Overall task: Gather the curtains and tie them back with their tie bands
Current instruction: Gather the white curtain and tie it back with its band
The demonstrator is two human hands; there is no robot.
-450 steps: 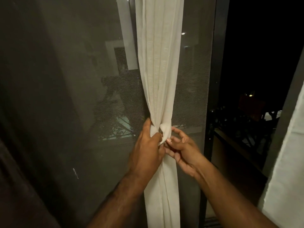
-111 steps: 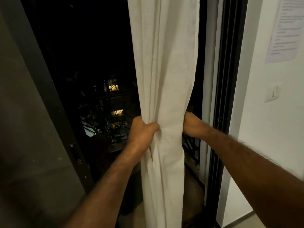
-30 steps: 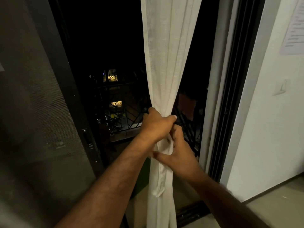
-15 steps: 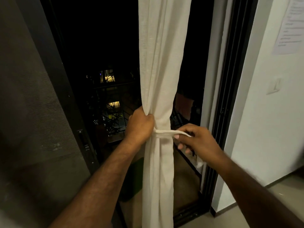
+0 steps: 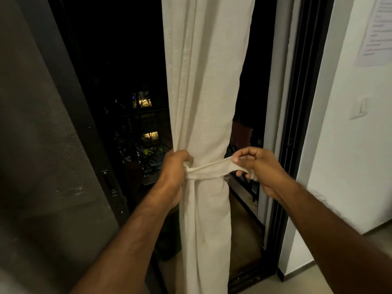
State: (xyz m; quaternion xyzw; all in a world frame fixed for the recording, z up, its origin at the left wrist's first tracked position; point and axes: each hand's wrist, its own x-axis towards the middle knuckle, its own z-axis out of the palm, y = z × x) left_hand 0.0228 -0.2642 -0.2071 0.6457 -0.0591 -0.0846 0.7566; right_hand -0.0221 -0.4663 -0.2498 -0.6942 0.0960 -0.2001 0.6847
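Note:
A cream curtain [image 5: 207, 92] hangs gathered in front of an open dark doorway. A matching cream tie band [image 5: 210, 169] runs across its front at waist height. My left hand [image 5: 172, 172] grips the gathered curtain at its left edge, where the band starts. My right hand [image 5: 257, 166] pinches the band's free end and holds it out to the right of the curtain, pulled fairly taut. The back of the curtain is hidden.
A dark screen door panel [image 5: 42, 134] with its black frame stands on the left. The sliding door track and frame [image 5: 294, 124] rise on the right, beside a white wall [image 5: 350, 145] with a switch [image 5: 360, 108] and a posted paper [image 5: 377, 30].
My right hand has drawn the tie band further out to the right and slightly up. My left hand keeps its grip on the gathered curtain.

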